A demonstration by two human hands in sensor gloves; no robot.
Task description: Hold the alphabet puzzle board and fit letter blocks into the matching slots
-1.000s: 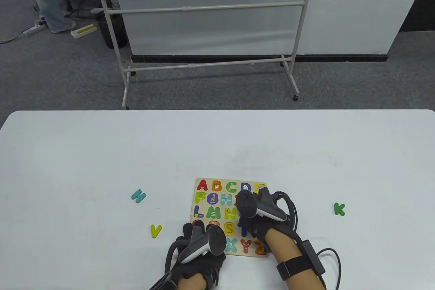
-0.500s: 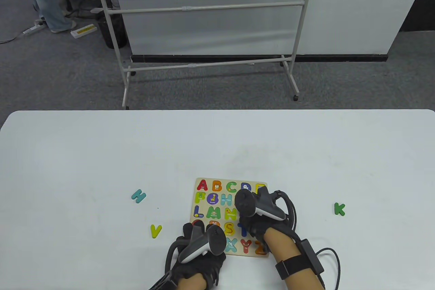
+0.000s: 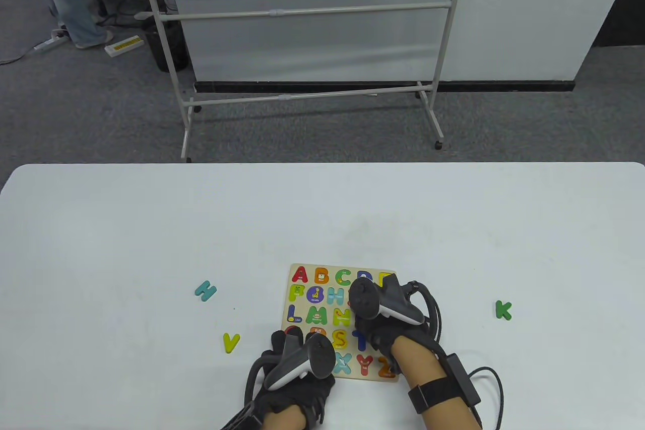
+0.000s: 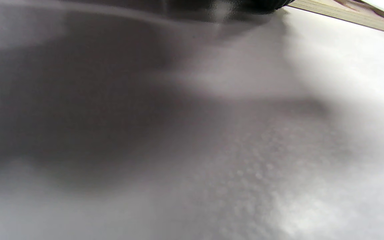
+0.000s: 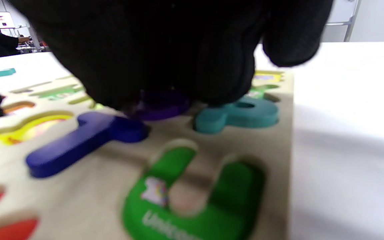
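Table view shows my left hand (image 3: 295, 374) resting on the near left corner of the alphabet puzzle board (image 3: 303, 267), which lies flat on the white desk (image 3: 322, 218) close to its near edge. My right hand (image 3: 388, 321) sits over the board's right side, fingers curled down onto it. In the right wrist view those gloved fingers (image 5: 165, 56) press on a purple letter block (image 5: 160, 103) at the board's surface; whether it is fully seated in its slot I cannot tell. Just beside it lie a blue T block (image 5: 82, 141) and a teal block (image 5: 242, 115), and nearer the camera an empty green U slot (image 5: 198, 196). Three loose letters lie on the desk: a teal H (image 3: 205, 291) and a yellow V (image 3: 231, 342) to the left, well apart from the board, and a green K (image 3: 503, 309) off to the right. How my left fingers lie I cannot tell; the left wrist view is mostly blurred desk.
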